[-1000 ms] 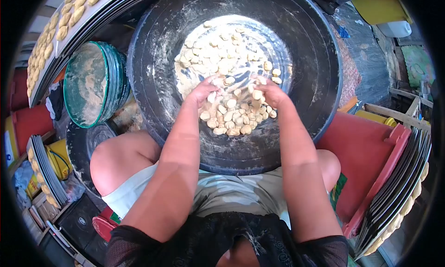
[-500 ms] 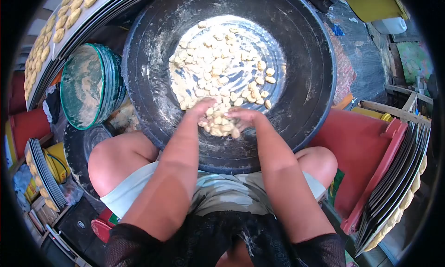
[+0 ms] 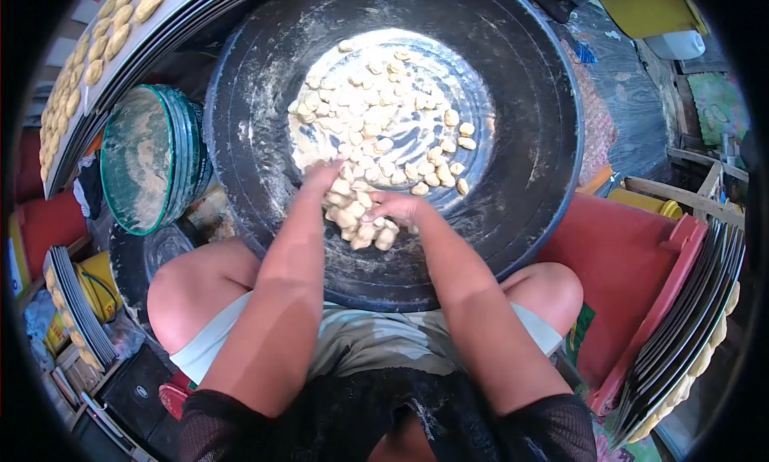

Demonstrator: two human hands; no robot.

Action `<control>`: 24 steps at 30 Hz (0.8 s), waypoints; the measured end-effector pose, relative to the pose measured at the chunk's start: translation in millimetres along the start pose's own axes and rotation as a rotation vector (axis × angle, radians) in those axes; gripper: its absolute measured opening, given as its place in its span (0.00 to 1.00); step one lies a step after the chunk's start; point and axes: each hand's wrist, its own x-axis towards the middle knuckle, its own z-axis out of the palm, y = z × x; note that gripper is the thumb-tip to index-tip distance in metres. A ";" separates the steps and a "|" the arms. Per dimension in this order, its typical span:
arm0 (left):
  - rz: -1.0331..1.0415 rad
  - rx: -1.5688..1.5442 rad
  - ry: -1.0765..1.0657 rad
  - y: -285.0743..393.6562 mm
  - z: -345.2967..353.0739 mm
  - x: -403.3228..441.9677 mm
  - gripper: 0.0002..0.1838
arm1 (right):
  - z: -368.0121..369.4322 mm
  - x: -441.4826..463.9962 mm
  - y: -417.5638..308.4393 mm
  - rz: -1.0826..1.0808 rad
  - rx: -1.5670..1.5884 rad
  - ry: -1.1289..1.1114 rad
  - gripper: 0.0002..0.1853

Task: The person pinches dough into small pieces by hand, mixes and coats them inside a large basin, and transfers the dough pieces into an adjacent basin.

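A large black basin (image 3: pixel 537 141) lies in front of my knees, its floor dusted with white flour. Many small pale dough pieces (image 3: pixel 372 129) are scattered over the floured middle. Between my two hands a clump of dough pieces (image 3: pixel 351 213) is gathered at the near side of the basin. My left hand (image 3: pixel 323 176) is at the clump's upper left, its fingers mostly hidden by the pieces. My right hand (image 3: pixel 398 206) cups the clump from the right, fingers curved against it.
Stacked green buckets (image 3: pixel 144 157) stand left of the basin. Trays with shaped dough (image 3: pixel 94 72) are piled at the upper left, more trays (image 3: pixel 681 334) at the lower right. A red bin (image 3: pixel 609 262) is beside my right knee. Part of another person (image 3: pixel 553 1) shows at the top.
My hands have come closer together and shifted left and toward me, gathering dough pieces between them. The near pieces that lay spread out are now in a clump.
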 end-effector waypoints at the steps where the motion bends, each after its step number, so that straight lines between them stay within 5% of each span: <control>1: 0.028 -0.204 -0.344 8.7 7.3 -8.8 0.35 | -6.0 -5.5 -10.6 0.050 -0.160 0.065 0.38; 2: -0.013 -0.394 -0.694 18.2 13.8 -18.7 0.34 | -13.3 -20.7 -30.7 0.096 -0.257 0.128 0.38; 4: 0.074 -0.508 -0.770 70.3 2.2 -93.0 0.31 | -32.0 -56.8 -73.1 0.202 -0.379 0.239 0.39; 7: 0.257 -0.581 -1.085 109.7 23.3 -119.3 0.27 | -142.8 -79.1 -62.7 0.079 -0.418 0.831 0.49; 8: 0.292 -0.575 -1.011 116.1 16.5 -116.1 0.24 | -178.3 -71.7 -40.0 -0.045 -0.405 1.132 0.52; 10: 0.360 -0.565 -0.858 137.6 -9.9 -110.0 0.17 | -162.9 -69.2 -36.0 0.011 -0.481 1.331 0.49; 12: 0.188 -0.413 -0.291 140.1 -32.5 -95.9 0.12 | -125.1 -43.4 -24.5 0.042 -0.655 1.471 0.50; 14: 0.275 -0.146 0.202 100.5 -16.6 -50.3 0.12 | -93.6 10.0 -4.2 0.334 -1.249 1.431 0.41; 16: 0.147 -0.495 -0.185 86.7 -11.7 -39.2 0.14 | -61.1 27.4 7.6 -0.154 -1.177 1.121 0.28; 17: 0.078 -0.664 -0.377 80.6 -11.0 -35.8 0.15 | -54.1 30.5 3.3 -0.265 -0.944 0.927 0.32; 20: -0.061 -1.103 -0.598 98.6 -27.0 -68.4 0.25 | -33.1 18.6 -33.2 -0.412 0.312 0.569 0.38; 24: 0.141 -1.071 -0.788 98.2 -40.8 -66.6 0.24 | -50.3 -0.9 -51.3 -0.561 -0.061 0.550 0.47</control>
